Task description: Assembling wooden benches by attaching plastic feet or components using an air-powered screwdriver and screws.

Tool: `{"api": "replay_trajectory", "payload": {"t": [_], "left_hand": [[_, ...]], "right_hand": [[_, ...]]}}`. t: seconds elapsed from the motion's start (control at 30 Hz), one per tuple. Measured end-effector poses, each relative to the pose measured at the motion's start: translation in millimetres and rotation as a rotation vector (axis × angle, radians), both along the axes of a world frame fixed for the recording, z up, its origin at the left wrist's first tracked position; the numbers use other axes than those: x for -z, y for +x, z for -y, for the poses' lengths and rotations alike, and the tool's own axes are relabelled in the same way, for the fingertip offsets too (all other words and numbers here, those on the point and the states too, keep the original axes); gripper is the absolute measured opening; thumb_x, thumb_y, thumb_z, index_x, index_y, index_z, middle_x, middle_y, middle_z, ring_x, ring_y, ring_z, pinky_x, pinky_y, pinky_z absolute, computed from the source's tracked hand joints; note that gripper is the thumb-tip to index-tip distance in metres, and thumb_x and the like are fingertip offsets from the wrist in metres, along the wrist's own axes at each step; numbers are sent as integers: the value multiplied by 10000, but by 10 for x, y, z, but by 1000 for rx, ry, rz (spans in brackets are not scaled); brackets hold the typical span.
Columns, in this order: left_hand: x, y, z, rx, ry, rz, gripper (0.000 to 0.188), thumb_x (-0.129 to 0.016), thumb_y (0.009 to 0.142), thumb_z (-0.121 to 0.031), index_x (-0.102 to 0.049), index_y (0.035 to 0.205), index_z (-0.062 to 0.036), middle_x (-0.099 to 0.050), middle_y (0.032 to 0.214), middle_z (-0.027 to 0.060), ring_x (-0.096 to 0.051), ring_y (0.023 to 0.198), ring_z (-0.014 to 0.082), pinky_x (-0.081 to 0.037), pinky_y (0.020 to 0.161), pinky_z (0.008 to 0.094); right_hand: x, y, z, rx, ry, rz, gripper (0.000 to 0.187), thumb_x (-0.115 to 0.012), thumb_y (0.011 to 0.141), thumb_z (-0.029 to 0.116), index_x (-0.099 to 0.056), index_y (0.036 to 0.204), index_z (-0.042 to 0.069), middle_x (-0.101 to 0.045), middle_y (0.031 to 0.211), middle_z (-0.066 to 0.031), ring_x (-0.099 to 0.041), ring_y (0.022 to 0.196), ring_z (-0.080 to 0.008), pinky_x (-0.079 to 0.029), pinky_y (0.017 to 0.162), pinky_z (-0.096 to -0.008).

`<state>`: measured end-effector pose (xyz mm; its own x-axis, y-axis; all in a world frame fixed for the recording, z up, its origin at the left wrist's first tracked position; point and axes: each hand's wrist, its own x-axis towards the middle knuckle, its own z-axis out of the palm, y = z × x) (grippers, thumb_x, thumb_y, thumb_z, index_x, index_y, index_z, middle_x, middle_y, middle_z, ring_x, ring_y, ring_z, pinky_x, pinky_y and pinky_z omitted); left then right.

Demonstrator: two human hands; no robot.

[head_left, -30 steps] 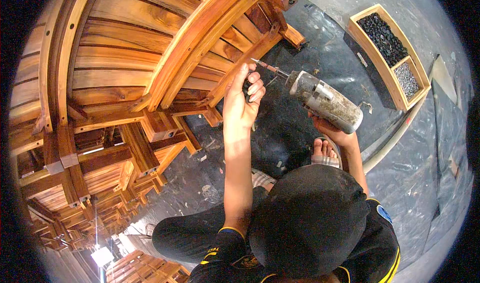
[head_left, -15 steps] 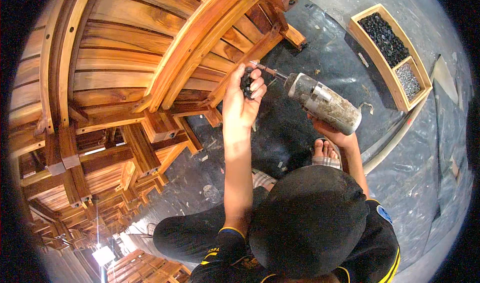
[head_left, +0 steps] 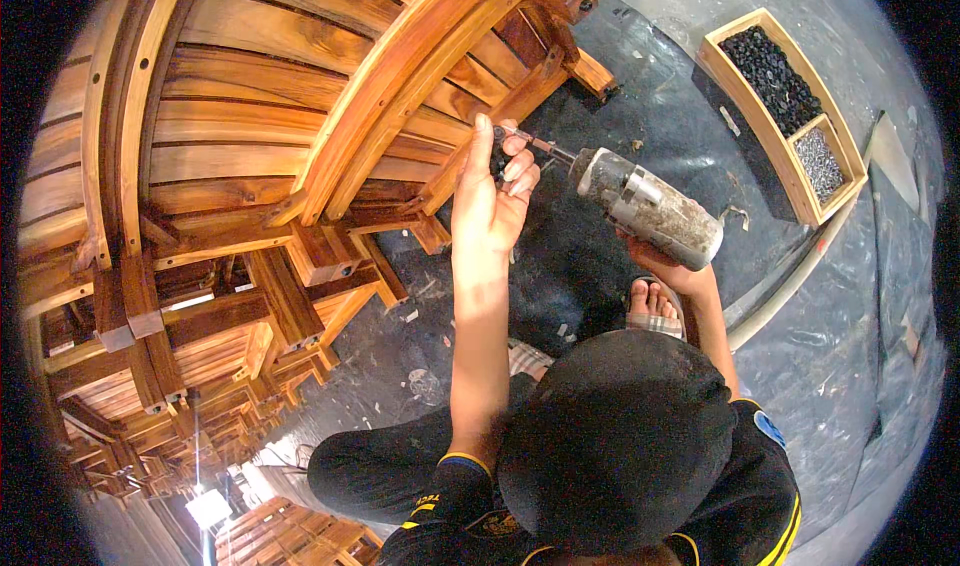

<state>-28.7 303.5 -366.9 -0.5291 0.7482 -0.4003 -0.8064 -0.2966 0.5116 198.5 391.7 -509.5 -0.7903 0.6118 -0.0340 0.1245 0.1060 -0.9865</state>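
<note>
My right hand (head_left: pixel 662 264) grips a worn, dirt-stained power screwdriver (head_left: pixel 655 209) from beneath, most of the fingers hidden behind its body. The tool's long thin bit (head_left: pixel 545 147) points up and left to my left hand (head_left: pixel 497 181). The fingers of that hand are curled round small black plastic pieces (head_left: pixel 497 156), partly hidden in the palm. Thumb and forefinger are at the bit's tip; anything tiny pinched there is too small to make out. Just beyond the hand rises a slatted wooden piece of furniture (head_left: pixel 400 96).
A wooden tray (head_left: pixel 712 61) at the upper right has two compartments, holding black pieces (head_left: pixel 770 81) and silver screws (head_left: pixel 818 164). Dark plastic sheeting (head_left: pixel 820 366) covers the floor, with scraps on it. More wooden furniture (head_left: pixel 300 536) is stacked at the lower left.
My left hand has shifted slightly right, its fingers closing in around the bit's tip, and the black pieces show less. The screwdriver stays almost in place.
</note>
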Motion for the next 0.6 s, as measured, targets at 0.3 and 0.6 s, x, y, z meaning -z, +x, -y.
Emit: {"api": "replay_trajectory", "payload": {"t": [0.3,0.6], "left_hand": [[-74,32,-28,22,39,-19,330,-497,938,-358,-524,946,-29,-449,685,4,-368,531,59,-290,440,182],[-181,21,-113,77,-13,-141,292,-505,944,-307,-537,914,-18,-450,687,-1,-371,512,59,-298,436,179]], "right_hand": [[-83,-47,-16,18,290,-73,559,-827,528,163,-608,1036,81,-566,1049,-82,-517,982,-258,-395,885,-349],[-259,-10,-83,10,229,-67,553,-823,529,151,-607,1032,71,-568,1023,-90,-521,979,-259,-401,869,-354]]}}
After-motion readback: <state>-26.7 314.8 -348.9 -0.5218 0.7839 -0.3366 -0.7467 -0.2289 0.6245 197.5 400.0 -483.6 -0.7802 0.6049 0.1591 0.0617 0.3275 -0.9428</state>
